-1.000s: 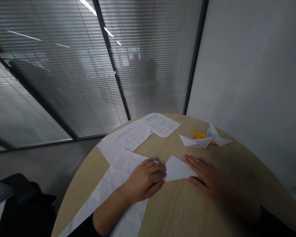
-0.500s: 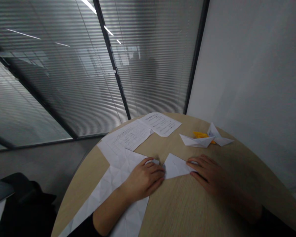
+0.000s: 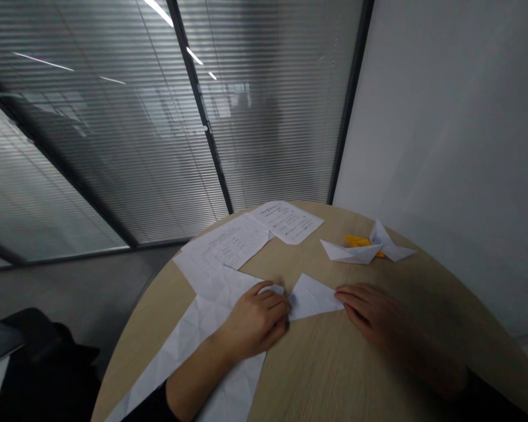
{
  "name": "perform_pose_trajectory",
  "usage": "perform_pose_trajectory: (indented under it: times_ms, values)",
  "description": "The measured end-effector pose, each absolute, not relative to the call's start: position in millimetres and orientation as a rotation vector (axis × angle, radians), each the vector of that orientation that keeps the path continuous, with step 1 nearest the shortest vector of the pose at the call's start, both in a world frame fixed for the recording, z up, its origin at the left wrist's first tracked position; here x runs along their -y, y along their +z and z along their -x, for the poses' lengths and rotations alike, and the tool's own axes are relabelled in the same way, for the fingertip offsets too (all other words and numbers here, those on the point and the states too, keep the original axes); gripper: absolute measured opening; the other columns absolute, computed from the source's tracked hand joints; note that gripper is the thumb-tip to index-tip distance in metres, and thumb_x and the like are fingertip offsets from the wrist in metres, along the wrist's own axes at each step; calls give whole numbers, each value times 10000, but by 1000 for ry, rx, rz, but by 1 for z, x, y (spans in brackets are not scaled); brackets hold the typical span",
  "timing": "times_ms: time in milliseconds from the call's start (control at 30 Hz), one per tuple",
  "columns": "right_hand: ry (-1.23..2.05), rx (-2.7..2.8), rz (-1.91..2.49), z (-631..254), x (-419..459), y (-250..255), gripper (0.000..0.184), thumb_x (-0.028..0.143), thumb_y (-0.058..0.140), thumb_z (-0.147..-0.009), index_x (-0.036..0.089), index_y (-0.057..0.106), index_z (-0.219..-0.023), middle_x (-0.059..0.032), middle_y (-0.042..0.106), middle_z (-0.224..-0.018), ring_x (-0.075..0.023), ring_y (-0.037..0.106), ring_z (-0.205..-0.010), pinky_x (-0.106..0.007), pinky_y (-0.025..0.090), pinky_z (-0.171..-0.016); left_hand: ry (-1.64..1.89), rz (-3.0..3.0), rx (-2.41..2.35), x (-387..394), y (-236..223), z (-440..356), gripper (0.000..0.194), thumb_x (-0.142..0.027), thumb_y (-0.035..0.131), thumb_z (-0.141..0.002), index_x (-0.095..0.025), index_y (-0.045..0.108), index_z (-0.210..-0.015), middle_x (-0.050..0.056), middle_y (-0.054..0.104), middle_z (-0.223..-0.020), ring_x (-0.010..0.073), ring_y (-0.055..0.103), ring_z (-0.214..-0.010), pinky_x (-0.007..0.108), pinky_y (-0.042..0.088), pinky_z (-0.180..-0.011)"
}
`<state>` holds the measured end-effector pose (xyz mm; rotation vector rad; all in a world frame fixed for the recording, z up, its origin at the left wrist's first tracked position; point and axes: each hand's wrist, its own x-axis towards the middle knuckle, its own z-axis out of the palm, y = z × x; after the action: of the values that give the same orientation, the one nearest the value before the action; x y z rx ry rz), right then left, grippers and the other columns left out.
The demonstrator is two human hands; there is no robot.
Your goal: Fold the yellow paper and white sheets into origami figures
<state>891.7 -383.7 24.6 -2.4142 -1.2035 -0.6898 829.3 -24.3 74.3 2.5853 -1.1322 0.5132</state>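
A small white folded paper (image 3: 315, 296), roughly triangular with its point away from me, lies on the table between my hands. My left hand (image 3: 260, 316) rests at its left corner with the fingers curled over that end; the fingertips are partly hidden. At the right corner, my right hand (image 3: 372, 308) pinches the paper between thumb and fingers. Beneath my left hand and forearm spreads a large creased white sheet (image 3: 242, 375). Beyond my right hand sit folded paper boats: a white one (image 3: 351, 252), a yellow one (image 3: 357, 240) and another white one (image 3: 391, 245).
Printed sheets (image 3: 286, 221) lie overlapping at the far left of the round wooden table (image 3: 308, 375). A pale wall (image 3: 449, 146) rises at the right, and glass panels with blinds (image 3: 273, 129) stand behind. A dark chair (image 3: 48, 346) is at the lower left.
My right hand has shifted slightly right and now grips the very tip of the folded paper's right corner. My left hand has slid slightly left. The boats and printed sheets stay put.
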Motion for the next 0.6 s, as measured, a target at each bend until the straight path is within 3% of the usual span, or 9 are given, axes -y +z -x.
perform_pose_trajectory:
  times_ms: [433,600]
  values:
    - [-718,1220,2486,-888,366,38,247,140,671,-1058,234,810,-1239,-109,878,-1198,-295,837,-1056,-477,666,-964,550,-2620,1113,25,77,-831,143,-199,585,-1122,-251,718,-1131,33,853,-1053,240,821,-1012,503,561,-1255]
    - [-741,1226,2450,-889,360,40,270,100,684,-1024,224,824,-1220,-106,871,-1173,-293,834,-1034,-463,652,-938,546,-2649,1002,24,76,-831,151,-179,612,-1084,-256,712,-1169,43,868,-1155,247,826,-1078,519,577,-1215]
